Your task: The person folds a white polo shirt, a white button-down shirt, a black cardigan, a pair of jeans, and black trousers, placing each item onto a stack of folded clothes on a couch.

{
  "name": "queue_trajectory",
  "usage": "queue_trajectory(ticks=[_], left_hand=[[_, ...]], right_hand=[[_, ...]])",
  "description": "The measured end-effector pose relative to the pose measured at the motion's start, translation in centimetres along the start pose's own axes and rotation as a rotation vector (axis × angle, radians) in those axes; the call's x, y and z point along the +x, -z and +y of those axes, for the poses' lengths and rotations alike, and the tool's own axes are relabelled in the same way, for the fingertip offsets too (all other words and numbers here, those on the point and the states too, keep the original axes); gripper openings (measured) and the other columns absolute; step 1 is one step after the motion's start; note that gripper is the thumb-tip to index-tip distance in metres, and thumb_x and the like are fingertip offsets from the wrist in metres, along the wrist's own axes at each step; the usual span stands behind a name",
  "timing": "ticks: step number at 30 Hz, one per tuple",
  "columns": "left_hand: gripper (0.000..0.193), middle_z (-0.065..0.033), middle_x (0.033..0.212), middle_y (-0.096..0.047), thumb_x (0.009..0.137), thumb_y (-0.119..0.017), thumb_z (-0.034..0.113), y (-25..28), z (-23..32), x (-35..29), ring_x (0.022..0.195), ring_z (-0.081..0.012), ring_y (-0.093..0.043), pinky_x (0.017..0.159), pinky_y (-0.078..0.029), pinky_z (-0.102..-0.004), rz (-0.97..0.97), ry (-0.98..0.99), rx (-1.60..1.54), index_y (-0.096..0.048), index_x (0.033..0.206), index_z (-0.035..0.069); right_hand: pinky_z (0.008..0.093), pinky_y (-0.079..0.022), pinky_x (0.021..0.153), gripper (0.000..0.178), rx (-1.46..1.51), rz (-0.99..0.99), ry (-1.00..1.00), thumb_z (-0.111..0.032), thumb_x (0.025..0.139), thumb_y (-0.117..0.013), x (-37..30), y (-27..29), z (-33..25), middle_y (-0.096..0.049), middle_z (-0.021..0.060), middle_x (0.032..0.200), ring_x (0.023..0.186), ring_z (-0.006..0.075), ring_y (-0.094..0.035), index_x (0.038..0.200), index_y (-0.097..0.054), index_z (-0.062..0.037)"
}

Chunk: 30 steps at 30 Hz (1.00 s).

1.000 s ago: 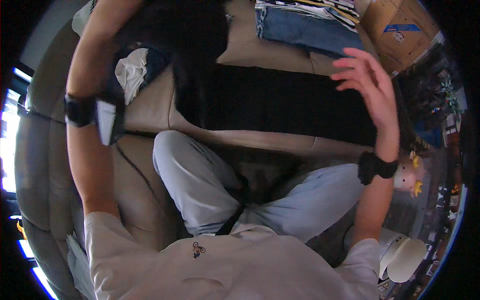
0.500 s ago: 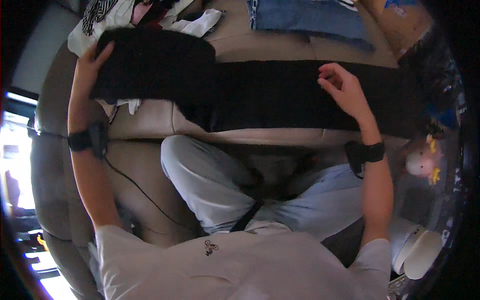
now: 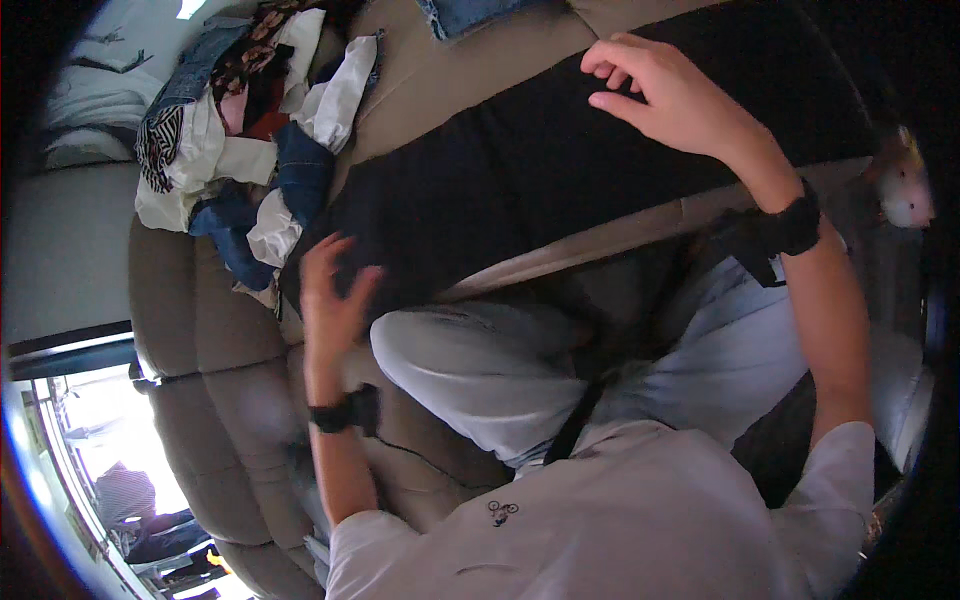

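Observation:
A long black cloth garment [image 3: 470, 190] stretches across the couch in front of me, from the left of my knees up to the far right; its exact kind is too dark to make out. At its near left end is my left hand [image 3: 338, 300], thumb and fingers apart and holding nothing. Whether the fingertips touch the cloth I cannot tell. Over the garment's right part is my right hand [image 3: 670, 95], fingers loosely curved, the thumb away from them and nothing between.
Beyond the garment's left end lies a heap of mixed clothes [image 3: 250, 140], white, denim and patterned. Blue denim [image 3: 480, 12] lies at the far edge of the beige couch [image 3: 400, 90]. A pale plush toy [image 3: 905, 195] sits at the right. A cable [image 3: 430, 462] runs from my left wristband.
My left hand has let go of the black garment's folded left end and come nearer to me; that end now lies spread out. The view has turned toward the left.

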<state>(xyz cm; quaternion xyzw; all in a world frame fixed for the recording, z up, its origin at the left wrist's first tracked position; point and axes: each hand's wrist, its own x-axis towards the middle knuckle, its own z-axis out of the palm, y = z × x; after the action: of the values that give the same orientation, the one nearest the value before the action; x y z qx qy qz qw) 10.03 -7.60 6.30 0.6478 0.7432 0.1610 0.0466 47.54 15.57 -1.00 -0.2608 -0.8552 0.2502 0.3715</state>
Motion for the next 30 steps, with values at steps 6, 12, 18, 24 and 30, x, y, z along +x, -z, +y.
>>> queue_trajectory(ticks=[6, 12, 18, 24, 30], left_hand=[[0.100, -0.0244, 0.158, -0.015, 0.082, -0.072, 0.048, -7.9, 11.3, 2.6, 0.145, -0.0387, -0.021, 0.117, -0.019, -0.0490, -0.268, -0.355, 0.102, -0.017, 0.153, 0.003], [0.081, -0.0279, 0.158, -0.009, 0.100, -0.042, 0.048, -12.5, 10.9, 7.1, 0.149, -0.0372, -0.008, 0.119, -0.008, -0.0458, -0.095, -0.346, 0.169, -0.012, 0.152, -0.005], [0.085, -0.0299, 0.154, -0.024, 0.094, -0.053, 0.051, -14.6, 11.2, 8.6, 0.144, -0.0403, -0.024, 0.117, -0.020, -0.0460, 0.095, -0.308, 0.170, -0.027, 0.146, -0.011], [0.083, -0.0264, 0.154, -0.026, 0.096, -0.048, 0.054, -14.4, 11.3, 7.9, 0.145, -0.0360, -0.024, 0.117, -0.021, -0.0442, 0.138, -0.287, 0.224, -0.027, 0.147, -0.008], [0.077, -0.0224, 0.157, -0.024, 0.098, -0.046, 0.052, -14.2, 12.1, 7.9, 0.146, -0.0349, -0.023, 0.118, -0.020, -0.0438, 0.175, -0.263, 0.157, -0.027, 0.151, 0.000]], right_hand=[[0.0357, -0.053, 0.078, 0.022, -0.136, 0.082, 0.067, -0.013, 0.087, -0.069, -0.9, 1.0, -0.2, -0.063, 0.0113, 0.096, 0.090, 0.0267, -0.065, 0.103, -0.057, -0.0027], [0.0400, -0.051, 0.089, 0.033, -0.549, 0.370, -0.034, -0.023, 0.086, -0.072, -1.9, 9.8, 5.9, -0.066, 0.0149, 0.107, 0.099, 0.0343, -0.063, 0.110, -0.060, -0.0043], [0.0447, -0.051, 0.088, 0.078, -0.694, 0.271, -0.971, -0.066, 0.069, -0.075, -11.0, 19.4, 19.0, -0.066, 0.0209, 0.112, 0.102, 0.0357, -0.064, 0.115, -0.060, -0.0043], [0.0452, -0.046, 0.096, 0.104, -0.617, 0.277, -1.219, -0.078, 0.065, -0.068, -9.1, 18.4, 16.7, -0.059, 0.0291, 0.123, 0.113, 0.0387, -0.060, 0.123, -0.058, 0.0072], [0.0425, -0.049, 0.084, 0.086, -0.557, 0.035, -1.098, -0.071, 0.074, -0.067, -8.1, 23.1, 17.7, -0.069, 0.0251, 0.104, 0.098, 0.0356, -0.066, 0.104, -0.066, 0.0101]])
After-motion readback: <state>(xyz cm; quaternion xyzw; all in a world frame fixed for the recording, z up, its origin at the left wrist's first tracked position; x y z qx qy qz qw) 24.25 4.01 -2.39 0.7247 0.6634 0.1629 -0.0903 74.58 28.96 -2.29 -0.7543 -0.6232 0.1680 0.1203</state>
